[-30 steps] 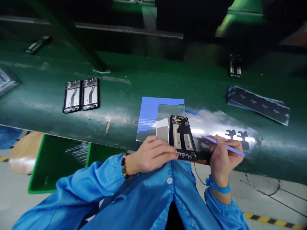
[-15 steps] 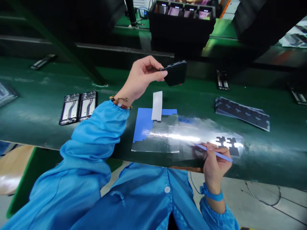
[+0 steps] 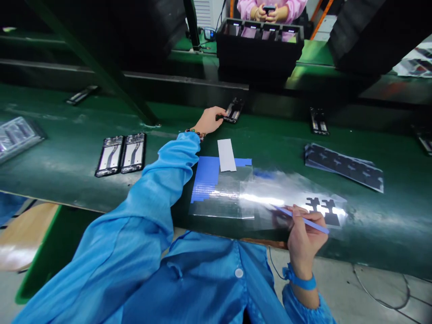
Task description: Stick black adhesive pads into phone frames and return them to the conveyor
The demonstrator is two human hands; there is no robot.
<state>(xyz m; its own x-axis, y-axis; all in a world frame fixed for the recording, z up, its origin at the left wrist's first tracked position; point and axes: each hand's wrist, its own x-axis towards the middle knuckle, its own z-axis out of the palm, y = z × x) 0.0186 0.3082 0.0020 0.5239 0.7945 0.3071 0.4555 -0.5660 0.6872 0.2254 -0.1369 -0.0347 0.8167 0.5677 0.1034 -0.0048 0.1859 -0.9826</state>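
Observation:
My left hand (image 3: 209,120) is stretched out to the far side of the green belt (image 3: 67,153), its fingers on a black phone frame (image 3: 234,110) that lies flat there. My right hand (image 3: 303,236) rests at the near edge and grips a thin blue stick (image 3: 300,219), its tip over a clear film sheet (image 3: 286,193) carrying black stickers (image 3: 322,210). A blue pad (image 3: 205,175) with a grey strip (image 3: 226,155) lies in front of me.
Two phone frames (image 3: 121,154) lie side by side at the left. Another frame (image 3: 318,120) sits far right, near a stack of dark sticker sheets (image 3: 344,166). A black tray (image 3: 259,42) stands beyond the belt, and a person in pink (image 3: 272,9) holds something behind it.
My left hand lifted the phone frame off the pad, carried it away from me and set it down on the far side of the belt. My right hand stayed put.

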